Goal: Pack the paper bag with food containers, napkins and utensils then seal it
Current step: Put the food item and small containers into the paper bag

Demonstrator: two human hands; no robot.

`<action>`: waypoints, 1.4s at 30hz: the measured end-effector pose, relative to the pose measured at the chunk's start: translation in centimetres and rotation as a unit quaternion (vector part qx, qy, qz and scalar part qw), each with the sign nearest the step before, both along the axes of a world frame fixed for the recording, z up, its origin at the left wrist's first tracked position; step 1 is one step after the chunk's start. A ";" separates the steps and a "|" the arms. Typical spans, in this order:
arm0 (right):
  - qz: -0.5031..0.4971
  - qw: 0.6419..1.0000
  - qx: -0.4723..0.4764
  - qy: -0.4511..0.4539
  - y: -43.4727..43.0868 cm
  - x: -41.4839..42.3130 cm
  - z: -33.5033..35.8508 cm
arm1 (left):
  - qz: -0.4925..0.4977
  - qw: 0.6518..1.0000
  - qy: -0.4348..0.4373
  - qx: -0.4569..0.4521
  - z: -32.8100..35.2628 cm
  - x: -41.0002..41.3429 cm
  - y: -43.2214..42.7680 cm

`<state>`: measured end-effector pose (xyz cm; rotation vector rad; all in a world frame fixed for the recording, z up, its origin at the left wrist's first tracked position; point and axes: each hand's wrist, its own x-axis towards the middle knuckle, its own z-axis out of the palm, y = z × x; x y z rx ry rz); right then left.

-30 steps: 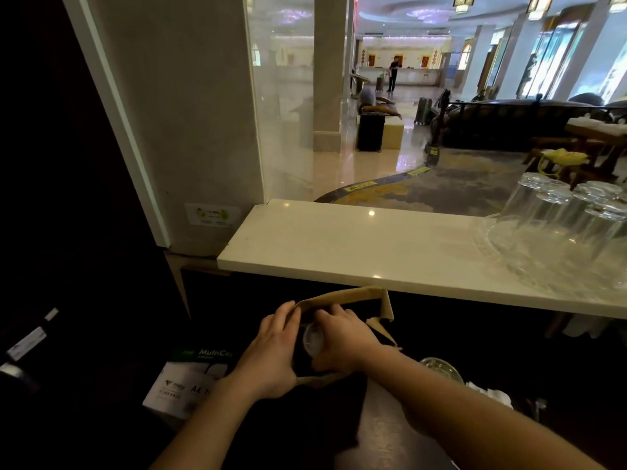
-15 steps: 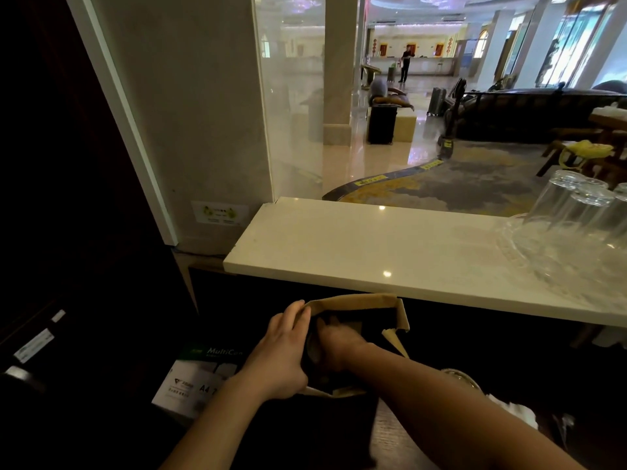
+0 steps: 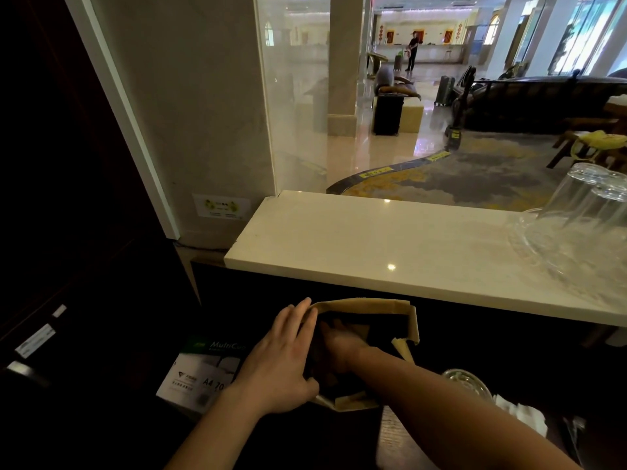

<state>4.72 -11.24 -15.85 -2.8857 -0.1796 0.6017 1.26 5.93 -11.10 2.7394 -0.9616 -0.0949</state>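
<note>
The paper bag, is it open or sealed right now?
Open: the paper bag mouth gapes, the right hand is inside.

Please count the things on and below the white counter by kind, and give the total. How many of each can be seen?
Paper bag: 1
Upturned drinking glasses: at least 2 (cut off by the frame edge)
Clear lidded container: 1
White napkin pile: 1
A4 paper pack: 1
Total: at least 6
</note>
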 end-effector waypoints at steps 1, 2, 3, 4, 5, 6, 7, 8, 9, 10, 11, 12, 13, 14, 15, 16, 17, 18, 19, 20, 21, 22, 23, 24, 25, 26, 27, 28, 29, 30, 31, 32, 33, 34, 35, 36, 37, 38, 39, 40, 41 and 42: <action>0.002 1.000 0.001 0.001 0.0 0.0 0.1 | -0.001 1.000 -0.003 0.004 0.0 0.0 0.0; 0.007 1.000 -0.002 0.001 0.0 -0.1 0.2 | -0.002 1.000 -0.008 0.008 0.0 -0.1 0.1; 0.013 1.000 -0.008 0.005 0.1 -0.2 0.4 | -0.003 1.000 -0.013 0.012 0.0 -0.1 0.1; 0.019 1.000 -0.016 0.010 0.2 -0.4 0.8 | -0.004 1.000 -0.020 0.017 0.0 -0.1 0.1; 0.024 0.999 -0.026 0.014 0.2 -0.7 1.4 | -0.005 0.999 -0.025 0.022 0.0 -0.2 0.1; 0.033 0.999 -0.033 0.013 0.2 -1.1 2.2 | -0.004 0.999 -0.028 0.026 0.0 -0.2 0.1; 0.045 0.998 -0.033 0.003 0.1 -1.7 3.2 | -0.003 0.999 -0.030 0.029 -0.1 -0.3 0.1; 0.057 0.998 -0.021 -0.017 -0.1 -2.5 4.2 | -0.002 0.999 -0.032 0.029 -0.1 -0.3 0.1; 0.067 0.997 0.000 -0.045 -0.5 -3.6 5.2 | 0.000 0.999 -0.033 0.029 -0.1 -0.3 0.1; 0.067 0.994 0.027 -0.079 -0.9 -4.8 6.3 | 0.001 0.999 -0.034 0.028 -0.1 -0.2 0.1; 0.046 0.991 0.059 -0.112 -1.5 -6.2 7.3 | 0.001 0.999 -0.034 0.029 -0.1 -0.2 0.1; 0.011 0.986 0.093 -0.141 -2.3 -7.6 8.1 | 0.002 0.999 -0.035 0.031 -0.1 -0.1 0.1; -0.028 0.977 0.128 -0.167 -3.1 -8.9 8.8 | 0.003 0.999 -0.035 0.033 -0.1 -0.1 0.1; -0.063 0.966 0.158 -0.194 -4.0 -10.2 9.3 | 0.003 0.999 -0.035 0.035 -0.2 0.0 0.2; -0.096 0.953 0.185 -0.221 -4.8 -11.4 9.8 | 0.004 0.999 -0.036 0.036 -0.2 0.1 0.2; -0.129 0.935 0.215 -0.249 -5.7 -12.5 10.0 | 0.005 0.999 -0.035 0.036 -0.3 0.2 0.2; -0.160 0.915 0.245 -0.277 -6.5 -13.6 10.1 | 0.007 0.999 -0.032 0.036 -0.3 0.2 0.2; -0.186 0.895 0.267 -0.304 -7.4 -14.4 10.1 | 0.009 0.999 -0.030 0.036 -0.4 0.2 0.2; -0.208 0.880 0.276 -0.328 -8.3 -15.0 9.8 | 0.012 0.999 -0.028 0.037 -0.4 0.1 0.2; -0.228 0.871 0.270 -0.342 -9.3 -15.5 9.3 | 0.013 0.999 -0.028 0.039 -0.5 0.1 0.2; -0.249 0.867 0.254 -0.348 -10.3 -15.8 8.6 | 0.015 0.999 -0.027 0.041 -0.4 0.1 0.2; -0.271 0.868 0.230 -0.346 -11.3 -15.9 7.7 | 0.017 0.999 -0.024 0.040 -0.4 0.1 0.1; -0.292 0.873 0.204 -0.333 -12.4 -15.9 6.7 | 0.018 0.999 -0.020 0.038 -0.3 0.1 0.1; -0.307 0.885 0.173 -0.306 -13.4 -15.9 5.6 | 0.019 0.999 -0.016 0.034 -0.3 0.1 0.0; -0.313 0.902 0.133 -0.267 -14.3 -15.9 4.6 | 0.019 0.999 -0.012 0.030 -0.2 0.0 0.0; -0.308 0.921 0.084 -0.222 -15.0 -16.0 3.5 | 0.020 0.999 -0.010 0.027 -0.2 0.0 -0.1; -0.298 0.938 0.040 -0.174 -15.6 -16.1 2.4 | 0.021 0.999 -0.009 0.025 -0.1 -0.1 -0.2; -0.293 0.947 0.013 -0.132 -16.1 -16.1 1.4 | 0.023 0.999 -0.009 0.023 -0.1 -0.2 -0.3; -0.293 0.951 0.004 -0.098 -16.4 -16.2 0.4 | 0.024 0.999 -0.008 0.021 -0.1 -0.3 -0.4; -0.296 0.952 0.005 -0.072 -16.7 -16.2 -0.4 | 0.025 0.999 -0.007 0.019 -0.1 -0.3 -0.4; -0.297 0.953 0.009 -0.054 -16.9 -16.2 -1.1 | 0.027 0.999 -0.004 0.017 -0.1 -0.4 -0.4; -0.294 0.955 0.010 -0.047 -17.0 -16.1 -1.7 | 0.028 0.999 0.000 0.015 0.0 -0.4 -0.4; -0.290 0.956 0.007 -0.050 -17.1 -16.0 -2.3 | 0.030 0.999 0.004 0.014 0.0 -0.4 -0.3; -0.286 0.956 0.004 -0.063 -17.2 -15.9 -2.7 | 0.032 0.999 0.008 0.013 0.0 -0.4 -0.3; -0.283 0.956 0.002 -0.080 -17.2 -15.8 -3.0 | 0.033 0.999 0.011 0.013 -0.1 -0.4 -0.3; -0.283 0.955 0.002 -0.093 -17.2 -15.8 -3.3 | 0.034 0.999 0.013 0.012 -0.1 -0.5 -0.3; -0.283 0.954 0.002 -0.101 -17.2 -15.9 -3.4 | 0.035 0.999 0.013 0.011 -0.1 -0.5 -0.3; -0.283 0.954 0.002 -0.104 -17.1 -15.9 -3.3 | 0.036 0.999 0.011 0.010 -0.1 -0.5 -0.3; -0.283 0.953 0.005 -0.107 -17.0 -16.1 -3.0 | 0.036 0.999 0.010 0.009 0.0 -0.5 -0.3; -0.283 0.952 0.010 -0.114 -16.7 -16.3 -2.4 | 0.035 0.999 0.010 0.009 0.0 -0.6 -0.3; -0.282 0.951 0.016 -0.124 -16.5 -16.5 -1.6 | 0.035 0.999 0.009 0.009 0.0 -0.6 -0.3; -0.277 0.951 0.022 -0.136 -16.2 -16.7 -0.6 | 0.035 0.999 0.009 0.010 0.0 -0.7 -0.4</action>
